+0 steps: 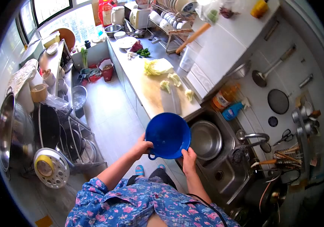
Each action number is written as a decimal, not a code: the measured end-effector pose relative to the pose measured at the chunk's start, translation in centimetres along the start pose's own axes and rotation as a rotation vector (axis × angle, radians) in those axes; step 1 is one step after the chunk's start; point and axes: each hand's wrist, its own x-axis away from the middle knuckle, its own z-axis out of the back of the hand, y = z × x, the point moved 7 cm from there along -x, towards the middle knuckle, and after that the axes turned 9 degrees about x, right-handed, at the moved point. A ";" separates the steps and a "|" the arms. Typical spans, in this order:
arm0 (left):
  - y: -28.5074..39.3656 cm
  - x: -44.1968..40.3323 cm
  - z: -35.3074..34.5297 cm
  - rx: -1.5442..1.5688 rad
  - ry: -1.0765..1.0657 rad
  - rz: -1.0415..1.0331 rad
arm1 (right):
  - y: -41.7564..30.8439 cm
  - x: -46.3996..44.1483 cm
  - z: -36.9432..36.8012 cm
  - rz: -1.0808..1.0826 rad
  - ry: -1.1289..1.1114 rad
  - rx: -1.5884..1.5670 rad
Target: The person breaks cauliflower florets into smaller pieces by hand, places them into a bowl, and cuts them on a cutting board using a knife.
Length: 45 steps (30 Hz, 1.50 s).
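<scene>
A round blue basin [168,135] is held between both hands, its inside facing up. My left hand [143,146] grips the rim at its lower left, beside a small loop handle. At the lower right of the rim, my right hand [188,156] has its fingers closed on the edge. Just beyond the basin lies a wooden cutting board [146,96] with a cleaver [170,100], a large piece of pale green cabbage [156,67] and smaller cabbage pieces [165,86] on it. A metal bowl [206,140] stands in the sink to the right.
The double sink [222,178] with its faucet [254,135] is at the right. Bottles [233,111] stand behind it. A dish rack [171,32] is on the far counter. Shelves with pans [48,126] line the left side. Utensils hang on the right wall.
</scene>
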 end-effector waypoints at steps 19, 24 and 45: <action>24.5 -16.7 24.0 0.193 0.245 -0.190 | -5.1 -26.2 -31.9 0.078 -0.306 0.103; 30.0 -22.2 26.0 0.131 0.227 -0.162 | -5.6 -31.7 -36.0 0.006 -0.324 0.113; 41.0 -45.6 33.4 -0.085 -0.065 0.138 | 0.9 -45.4 -45.0 -0.110 0.167 0.285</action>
